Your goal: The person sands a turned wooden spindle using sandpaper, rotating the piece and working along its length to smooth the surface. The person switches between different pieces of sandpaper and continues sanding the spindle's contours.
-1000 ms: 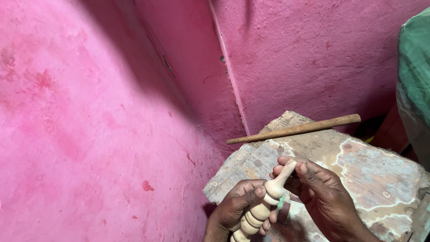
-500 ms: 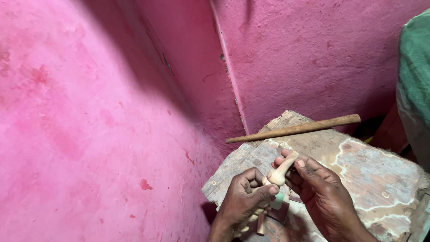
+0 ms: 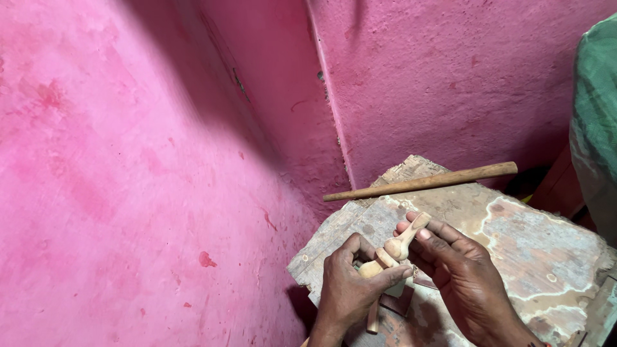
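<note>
Both hands grip a turned wooden piece (image 3: 393, 247) over the table's (image 3: 546, 250) left edge: the left hand (image 3: 350, 289) is wrapped around its lower part, the right hand (image 3: 459, 273) pinches its slim upper end. A stick (image 3: 421, 182) lies along the far edge, near the pink wall (image 3: 128, 160).

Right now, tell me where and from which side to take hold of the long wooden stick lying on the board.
Grip the long wooden stick near its thicker right end, coming from above. It lies flat and nearly level across the far edge of the worn board, apart from both hands, and its thin left end overhangs the board. Fingers would probably close best across its width.
</note>
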